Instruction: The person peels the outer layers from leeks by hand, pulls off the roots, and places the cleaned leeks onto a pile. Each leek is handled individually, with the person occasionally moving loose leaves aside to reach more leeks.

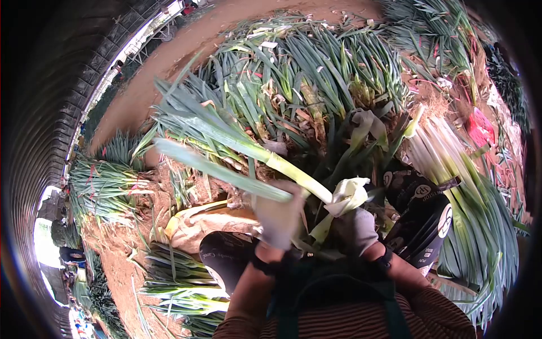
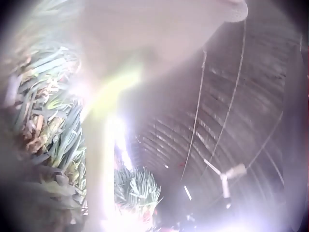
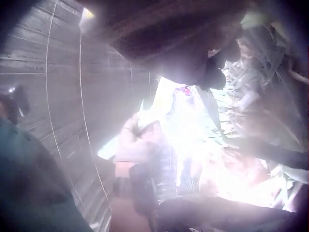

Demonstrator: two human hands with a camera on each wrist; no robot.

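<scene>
A long leek (image 1: 293,176) slants across my lap in the head view, its green leaves spreading to the upper left. My gloved left hand (image 1: 279,217) grips it; a broad leaf (image 1: 226,172) runs into this hand too. In the right wrist view the left hand (image 3: 137,140) is curled round the leek. My gloved right hand (image 1: 361,229) has curled fingers at a pale, loose, peeled leaf layer (image 1: 347,196) near the leek's lower end. From the right wrist, the right hand (image 3: 169,38) looks dark, with a leaf strip (image 3: 165,94) below it.
Heaps of leeks (image 1: 316,62) lie ahead on bare soil. A bundle of whitish-stemmed leeks (image 1: 451,164) rests by my right knee, more leeks (image 1: 186,282) by the left. Yellowish sacking (image 1: 209,223) lies beside the left knee. Red netting (image 1: 480,127) is at far right.
</scene>
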